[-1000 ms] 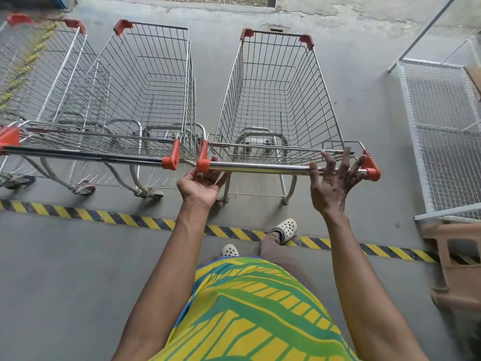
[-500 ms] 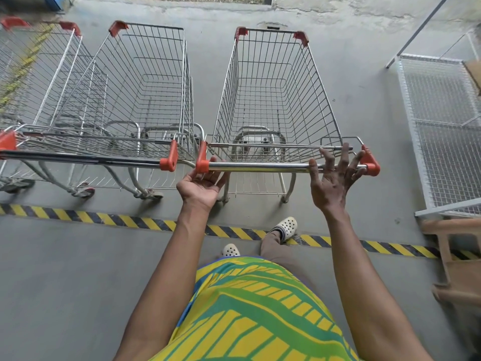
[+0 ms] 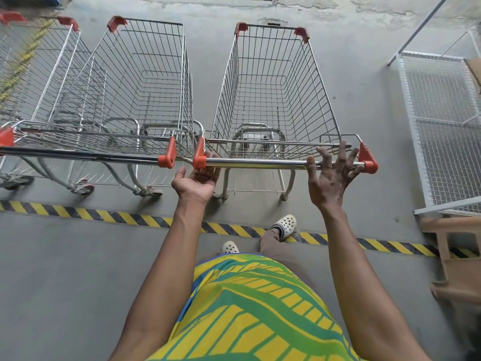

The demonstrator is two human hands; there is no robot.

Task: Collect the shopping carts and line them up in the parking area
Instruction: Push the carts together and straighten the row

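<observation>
A wire shopping cart (image 3: 273, 82) with red corner caps stands right in front of me, past the striped floor line. Its chrome handle bar (image 3: 260, 162) runs between two red end caps. My left hand (image 3: 196, 182) is palm up under the bar's left end, fingers loosely curved and touching it. My right hand (image 3: 330, 173) is at the bar's right end with fingers spread straight over it. A second cart (image 3: 145, 82) stands parallel on the left, and a third cart (image 3: 33, 74) is beyond it at the frame's left edge.
A yellow-black striped line (image 3: 130, 220) crosses the concrete floor just behind the carts' rear wheels. A white wire-mesh rack (image 3: 447, 131) lies to the right, with a brown plastic stool (image 3: 458, 256) in front of it. A rough wall (image 3: 338, 6) closes the far side.
Both hands have loosened at the handle, the right one spreading its fingers wider. The cart has stayed in the same place next to its neighbour.
</observation>
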